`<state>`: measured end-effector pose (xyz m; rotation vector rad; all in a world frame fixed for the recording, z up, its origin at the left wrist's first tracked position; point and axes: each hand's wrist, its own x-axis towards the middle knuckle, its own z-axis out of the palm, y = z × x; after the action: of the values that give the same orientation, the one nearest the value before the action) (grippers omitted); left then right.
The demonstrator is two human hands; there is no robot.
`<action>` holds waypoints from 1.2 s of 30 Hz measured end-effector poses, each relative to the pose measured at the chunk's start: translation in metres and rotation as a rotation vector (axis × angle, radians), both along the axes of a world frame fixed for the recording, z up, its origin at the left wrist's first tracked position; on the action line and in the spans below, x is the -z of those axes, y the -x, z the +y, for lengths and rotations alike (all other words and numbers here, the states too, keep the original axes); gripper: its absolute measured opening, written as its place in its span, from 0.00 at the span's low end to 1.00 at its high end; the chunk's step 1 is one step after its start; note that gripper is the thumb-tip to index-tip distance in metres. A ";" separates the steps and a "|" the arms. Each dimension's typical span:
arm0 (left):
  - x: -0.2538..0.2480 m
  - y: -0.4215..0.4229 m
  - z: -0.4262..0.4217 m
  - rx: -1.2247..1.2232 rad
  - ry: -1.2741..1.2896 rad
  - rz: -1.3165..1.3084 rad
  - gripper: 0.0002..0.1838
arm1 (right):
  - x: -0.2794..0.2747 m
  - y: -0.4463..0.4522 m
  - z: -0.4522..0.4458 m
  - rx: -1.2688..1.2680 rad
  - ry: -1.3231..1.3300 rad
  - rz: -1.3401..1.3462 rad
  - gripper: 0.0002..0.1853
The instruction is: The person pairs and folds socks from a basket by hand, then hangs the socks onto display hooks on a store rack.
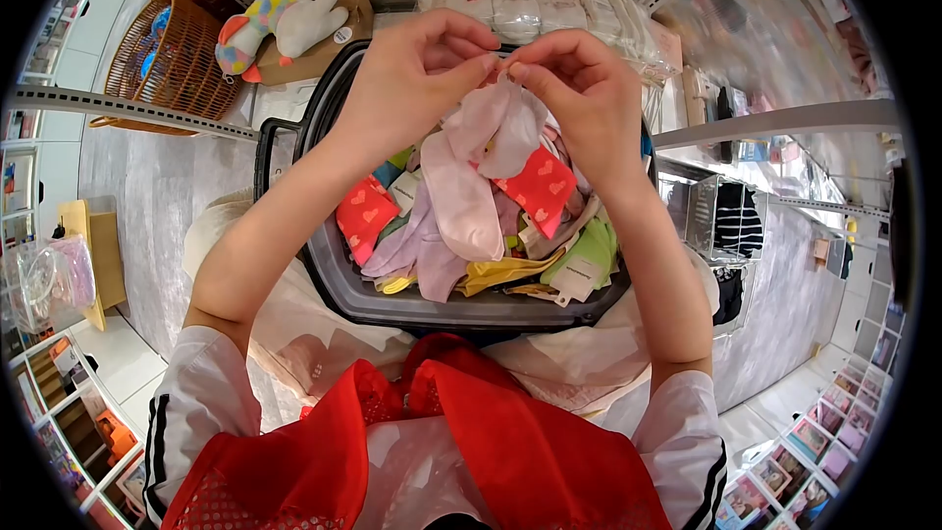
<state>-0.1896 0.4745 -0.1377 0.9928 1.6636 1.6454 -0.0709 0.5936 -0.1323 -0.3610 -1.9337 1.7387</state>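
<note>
A pair of pale pink socks (505, 128) hangs by its top from my fingers, over the middle of a dark grey basket (339, 299). My right hand (584, 88) is closed in a pinch at the upper edge of the socks. My left hand (422, 69) meets it there, thumb and fingertips pinched together; the exact spot they grip is too small to make out. Below lie another pale pink sock (458, 201), red socks with hearts (542, 191), lilac socks (432, 250) and green socks (594, 250) with a white card label (577, 277).
Packs of white goods in clear plastic (515, 10) line the shelf behind the basket. A spotted plush toy (280, 25) and a wicker basket (162, 59) are at the upper left. Metal shelf rails (785, 125) run along both sides. Striped black clothing (741, 221) hangs at the right.
</note>
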 end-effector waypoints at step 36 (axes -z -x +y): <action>-0.026 0.027 -0.010 0.002 -0.078 -0.057 0.12 | 0.032 0.002 0.006 -0.278 -0.225 -0.277 0.22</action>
<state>-0.2168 0.4647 -0.1120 0.9747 1.5714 1.7332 -0.0728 0.5995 -0.1644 -0.2722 -2.4526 1.6813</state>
